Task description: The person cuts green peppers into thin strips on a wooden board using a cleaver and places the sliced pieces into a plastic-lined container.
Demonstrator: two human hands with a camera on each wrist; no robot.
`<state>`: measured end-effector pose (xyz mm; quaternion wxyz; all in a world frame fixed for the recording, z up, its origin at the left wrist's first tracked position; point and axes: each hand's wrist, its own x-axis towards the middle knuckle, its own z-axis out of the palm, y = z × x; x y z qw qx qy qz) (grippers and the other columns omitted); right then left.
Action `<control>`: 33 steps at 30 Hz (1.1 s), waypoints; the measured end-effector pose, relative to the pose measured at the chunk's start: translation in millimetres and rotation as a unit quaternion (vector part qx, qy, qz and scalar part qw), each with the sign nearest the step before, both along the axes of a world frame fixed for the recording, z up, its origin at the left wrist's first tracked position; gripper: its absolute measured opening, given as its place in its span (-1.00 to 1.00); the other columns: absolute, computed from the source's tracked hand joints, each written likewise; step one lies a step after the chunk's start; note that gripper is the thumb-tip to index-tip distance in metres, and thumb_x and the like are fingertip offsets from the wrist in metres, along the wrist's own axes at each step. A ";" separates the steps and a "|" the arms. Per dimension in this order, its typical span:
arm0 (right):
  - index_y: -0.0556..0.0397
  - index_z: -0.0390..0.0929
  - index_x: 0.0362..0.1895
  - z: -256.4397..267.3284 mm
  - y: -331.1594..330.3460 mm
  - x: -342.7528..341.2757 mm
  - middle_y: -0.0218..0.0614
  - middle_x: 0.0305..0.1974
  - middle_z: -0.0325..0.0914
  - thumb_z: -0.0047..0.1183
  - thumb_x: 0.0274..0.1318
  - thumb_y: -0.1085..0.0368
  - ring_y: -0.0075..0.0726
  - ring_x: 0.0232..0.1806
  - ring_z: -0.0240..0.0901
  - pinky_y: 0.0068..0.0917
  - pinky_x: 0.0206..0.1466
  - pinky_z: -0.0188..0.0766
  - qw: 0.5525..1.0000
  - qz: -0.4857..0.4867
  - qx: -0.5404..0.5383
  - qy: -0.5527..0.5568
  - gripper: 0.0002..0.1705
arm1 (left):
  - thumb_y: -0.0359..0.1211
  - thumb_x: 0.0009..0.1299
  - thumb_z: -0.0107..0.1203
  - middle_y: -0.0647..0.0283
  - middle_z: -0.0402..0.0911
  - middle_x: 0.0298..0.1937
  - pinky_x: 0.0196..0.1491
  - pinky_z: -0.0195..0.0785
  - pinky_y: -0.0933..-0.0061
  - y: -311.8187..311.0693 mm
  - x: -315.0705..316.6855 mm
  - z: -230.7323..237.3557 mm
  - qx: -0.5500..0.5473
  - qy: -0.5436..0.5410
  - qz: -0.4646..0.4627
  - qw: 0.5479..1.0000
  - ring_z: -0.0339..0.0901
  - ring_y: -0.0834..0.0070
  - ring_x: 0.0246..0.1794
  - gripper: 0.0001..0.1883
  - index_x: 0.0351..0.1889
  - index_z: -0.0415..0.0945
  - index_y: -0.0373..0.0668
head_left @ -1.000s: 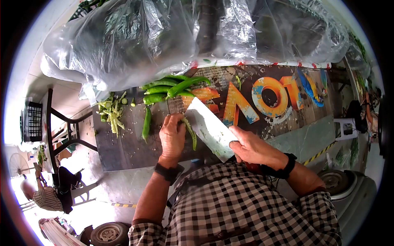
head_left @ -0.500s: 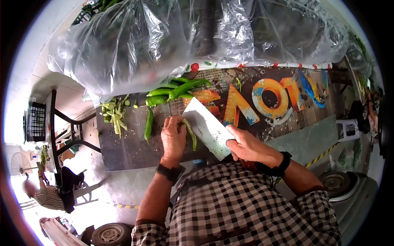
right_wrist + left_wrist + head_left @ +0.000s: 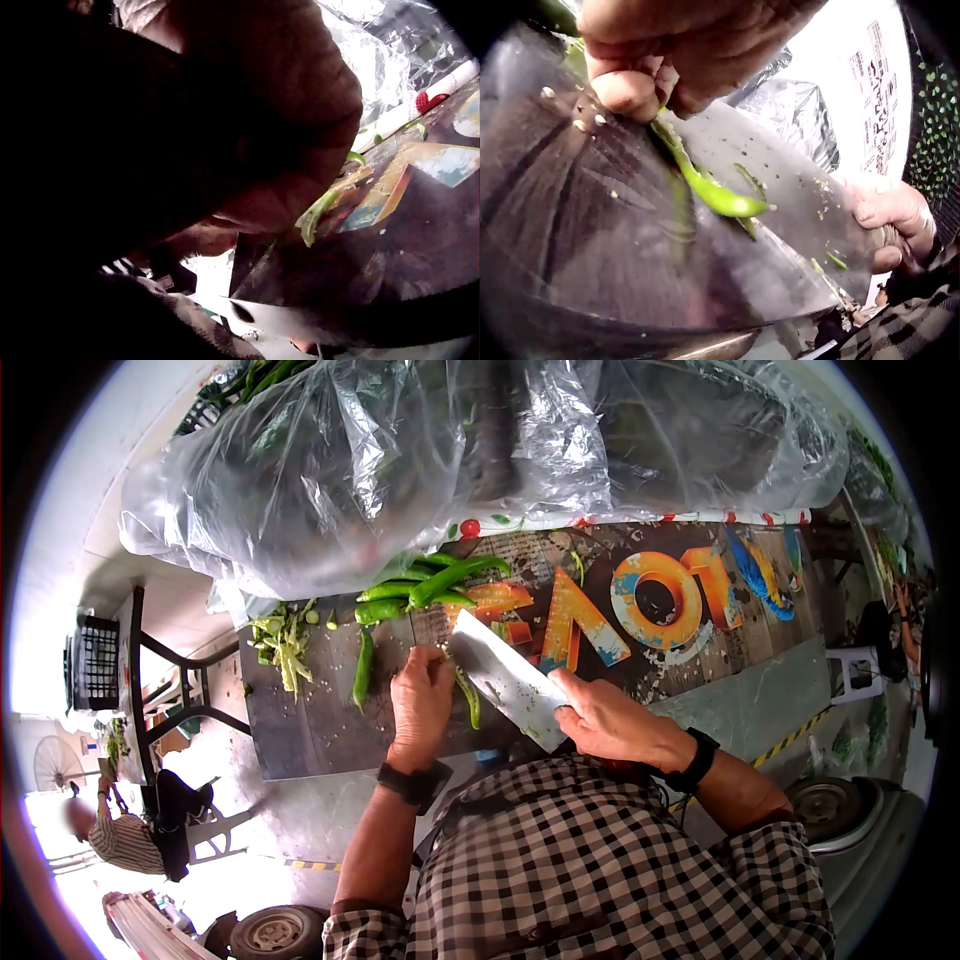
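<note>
A green chili pepper (image 3: 718, 196) hangs from my left hand (image 3: 420, 705), which pinches its upper end between thumb and fingers. Its flesh looks split along the upper part, while the pointed tip curves whole beneath. My right hand (image 3: 612, 720) grips a broad cleaver (image 3: 512, 682) by the handle. The blade lies slanted beside the pepper, its far corner close to the left fingertips. Green scraps and seeds stick to the metal. Left of my left hand lies a single whole pepper (image 3: 363, 668); a small pile of green peppers (image 3: 440, 582) rests beyond it.
Cut green pieces (image 3: 288, 648) are heaped at the table's left end. Large clear plastic bags (image 3: 300, 490) cover the far side. Painted orange letters mark the dark tabletop (image 3: 320, 735), strewn with seeds. A seated person (image 3: 135, 835) is at left, a white stool (image 3: 855, 672) at right.
The cleaver's far end has shifted slightly left and toward my body. My left hand keeps its pinch on the pepper in about the same place.
</note>
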<state>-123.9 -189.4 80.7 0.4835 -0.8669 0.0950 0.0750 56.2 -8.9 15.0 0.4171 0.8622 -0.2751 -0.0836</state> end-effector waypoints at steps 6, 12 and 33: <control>0.22 0.22 0.07 -2.1 -6.5 4.2 -0.11 -0.56 0.47 -0.16 0.23 0.41 -0.26 -0.63 0.47 -0.30 -0.47 0.39 0.993 -0.014 0.105 0.045 -0.66 | -0.50 0.21 0.21 0.13 0.60 -0.50 -0.36 0.41 0.41 -4.4 8.2 7.8 0.030 0.040 -0.008 0.999 0.53 0.42 -0.53 -0.78 -0.19 0.46 -0.28; 0.22 0.24 0.09 -3.2 -11.5 5.1 -0.02 -0.48 0.52 -0.11 0.23 0.40 -0.17 -0.59 0.51 -0.23 -0.42 0.42 0.992 -0.013 0.106 0.067 -0.65 | -0.51 0.15 0.17 0.13 0.57 -0.54 -0.41 0.40 0.36 -4.8 15.4 -9.3 0.060 -0.053 -0.018 0.997 0.54 0.31 -0.57 -0.79 -0.26 0.44 -0.27; 0.23 0.20 0.05 -0.8 -10.0 6.0 0.15 -0.58 0.46 -0.04 0.17 0.42 0.25 -0.55 0.48 -0.07 -0.49 0.32 0.999 0.022 -0.024 0.010 -0.62 | -0.47 0.18 0.14 0.15 0.56 -0.21 -0.19 0.45 0.13 18.3 9.2 10.9 0.108 -0.104 -0.161 0.976 0.55 0.08 -0.23 -0.83 -0.25 0.55 -0.12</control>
